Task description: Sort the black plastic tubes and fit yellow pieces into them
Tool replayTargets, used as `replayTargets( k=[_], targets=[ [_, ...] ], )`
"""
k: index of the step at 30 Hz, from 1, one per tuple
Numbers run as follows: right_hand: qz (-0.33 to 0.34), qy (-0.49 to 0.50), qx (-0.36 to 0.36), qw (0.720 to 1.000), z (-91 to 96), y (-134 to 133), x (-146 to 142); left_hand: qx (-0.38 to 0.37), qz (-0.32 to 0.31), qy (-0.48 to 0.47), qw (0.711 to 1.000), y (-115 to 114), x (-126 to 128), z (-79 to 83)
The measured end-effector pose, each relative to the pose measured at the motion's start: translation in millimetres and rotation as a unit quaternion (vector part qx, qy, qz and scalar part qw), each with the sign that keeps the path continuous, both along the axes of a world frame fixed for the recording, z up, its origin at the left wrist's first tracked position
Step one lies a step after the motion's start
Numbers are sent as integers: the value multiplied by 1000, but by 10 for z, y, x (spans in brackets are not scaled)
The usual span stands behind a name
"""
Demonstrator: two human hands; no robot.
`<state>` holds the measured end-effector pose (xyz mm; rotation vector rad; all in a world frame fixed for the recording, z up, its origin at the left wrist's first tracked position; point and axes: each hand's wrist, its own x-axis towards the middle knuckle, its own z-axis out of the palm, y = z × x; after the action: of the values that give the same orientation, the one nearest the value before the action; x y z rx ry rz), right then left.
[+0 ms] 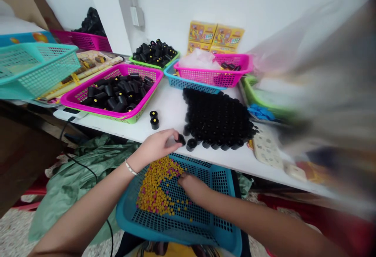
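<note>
My left hand [158,144] is closed around a small black cap [181,139] at the white table's front edge. It sits just left of a dense block of upright black caps [219,118]. My right hand [192,184] reaches down into a blue basket [205,225] on my lap, fingers pinched among the small yellow and pink beads [158,188]; what they hold is too small to see. Two finished black caps with yellow centres [154,119] stand alone on the table behind my left hand.
A pink basket of black caps [116,92], a green basket of caps [154,55], a pink basket with plastic bags [217,71], a teal basket [32,67] and yellow boxes [216,36] fill the table. A blurred shape [331,92] covers the right side.
</note>
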<state>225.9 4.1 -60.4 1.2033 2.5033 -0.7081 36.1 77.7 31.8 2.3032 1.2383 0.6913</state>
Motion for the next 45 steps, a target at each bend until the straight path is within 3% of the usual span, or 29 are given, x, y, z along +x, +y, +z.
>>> replayTargets(
  k=[12,14,17,20,22,27,38,45],
  targets=[
    [70,41,8,997,43,72,-39,63,-44,-40,996,193,-168,-141],
    [70,84,2,994,215,69,-33,38,-51,-57,996,220,-191,-148],
    [10,255,24,967,681,150,-7,5,-69,-81,994,245,-217,-139],
    [-95,349,85,928,1165,423,9,6,-76,-97,992,256,-223,-140],
    [-139,373,102,912,1355,665,5,12,-73,-97,992,258,-222,-153],
    [-152,297,56,941,1432,1028,-67,17,-61,-75,995,256,-232,-182],
    [-97,162,73,979,1625,1071,-262,-8,-62,-102,993,253,-249,-189],
    [-141,130,19,981,1700,1230,-361,-60,-59,-151,985,285,-259,-250]
  ],
)
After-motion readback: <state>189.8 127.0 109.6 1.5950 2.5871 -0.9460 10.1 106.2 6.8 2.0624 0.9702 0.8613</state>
